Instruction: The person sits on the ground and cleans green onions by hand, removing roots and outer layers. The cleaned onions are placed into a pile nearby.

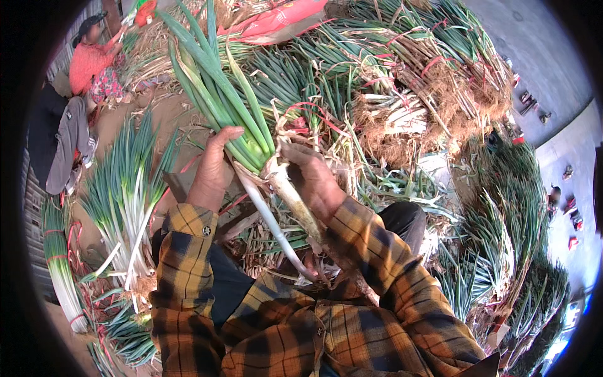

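Observation:
My left hand [213, 162] is closed around the green leaves of a few large green onions [245, 136], just above where the leaves meet the stalks. Their leaves fan out away from me, and one clean white stalk [271, 221] slants down toward my lap. Beside it runs a thicker stalk [294, 202] with brownish, dirty outer skin. My right hand [313, 176] is at the upper part of that thicker stalk, its fingertips on dry, peeling outer leaf [281, 136]. The lower ends and roots are partly hidden near my right sleeve.
Tied bundles of unpeeled green onions [405, 89] with shaggy roots are heaped ahead. White-stalked onions [125, 202] stand at left, near a tied clean bundle [63, 268]. Leaf scraps [419, 188] litter the ground. A seated person [92, 63] is at upper left; more onions [499, 226] line the right.

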A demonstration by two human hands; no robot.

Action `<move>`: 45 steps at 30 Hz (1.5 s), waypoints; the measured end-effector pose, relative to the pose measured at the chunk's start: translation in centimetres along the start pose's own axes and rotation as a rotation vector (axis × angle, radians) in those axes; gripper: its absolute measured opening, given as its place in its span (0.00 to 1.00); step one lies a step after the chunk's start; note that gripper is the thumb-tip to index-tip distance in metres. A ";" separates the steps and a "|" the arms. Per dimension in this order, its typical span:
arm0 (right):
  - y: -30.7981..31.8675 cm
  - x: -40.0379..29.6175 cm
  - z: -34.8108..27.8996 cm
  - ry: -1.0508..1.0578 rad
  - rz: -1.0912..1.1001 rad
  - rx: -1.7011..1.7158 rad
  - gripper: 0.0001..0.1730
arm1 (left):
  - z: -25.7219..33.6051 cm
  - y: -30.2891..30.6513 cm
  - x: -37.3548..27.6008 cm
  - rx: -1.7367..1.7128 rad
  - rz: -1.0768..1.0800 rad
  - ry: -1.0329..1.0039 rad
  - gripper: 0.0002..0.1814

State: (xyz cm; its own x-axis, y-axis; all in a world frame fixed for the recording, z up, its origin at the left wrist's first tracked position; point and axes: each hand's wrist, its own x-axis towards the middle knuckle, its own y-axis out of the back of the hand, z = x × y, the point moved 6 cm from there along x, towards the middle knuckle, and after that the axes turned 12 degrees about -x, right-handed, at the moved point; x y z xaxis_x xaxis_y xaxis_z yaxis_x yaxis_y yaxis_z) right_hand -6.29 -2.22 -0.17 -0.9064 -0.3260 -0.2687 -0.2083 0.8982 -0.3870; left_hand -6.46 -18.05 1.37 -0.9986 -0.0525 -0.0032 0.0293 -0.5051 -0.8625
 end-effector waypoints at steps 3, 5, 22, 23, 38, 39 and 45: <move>5.6 -2.4 0.9 -0.070 0.131 -0.076 0.08 | 0.8 0.8 0.5 0.054 0.022 -0.047 0.20; 14.4 -1.5 3.5 -0.094 0.242 0.098 0.09 | 2.0 0.2 0.0 0.082 0.045 -0.080 0.20; 1.5 -7.0 1.3 -0.398 -0.474 0.426 0.16 | -1.0 0.7 -0.1 0.223 0.090 0.145 0.21; 1.7 -7.1 2.4 -0.407 -0.674 0.433 0.17 | -1.4 0.8 -0.1 0.166 0.084 0.190 0.20; 2.4 -2.2 0.6 0.124 -0.051 -0.408 0.15 | -0.2 1.8 -0.5 0.237 0.304 -0.078 0.12; 5.4 -2.5 1.5 0.072 0.073 -0.442 0.15 | -0.3 1.8 -0.3 0.214 0.289 -0.074 0.12; 17.6 -3.7 1.6 0.122 0.255 -1.775 0.15 | 1.3 0.4 -0.3 0.251 0.261 -0.094 0.11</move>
State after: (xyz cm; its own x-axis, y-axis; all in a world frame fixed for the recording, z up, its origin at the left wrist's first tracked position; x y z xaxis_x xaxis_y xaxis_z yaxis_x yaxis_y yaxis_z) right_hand -5.98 14.33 -7.39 -0.9780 -0.1956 -0.0730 -0.1044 0.1554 0.9823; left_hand -6.06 -19.32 1.72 -0.9480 -0.2805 -0.1504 0.3041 -0.6589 -0.6880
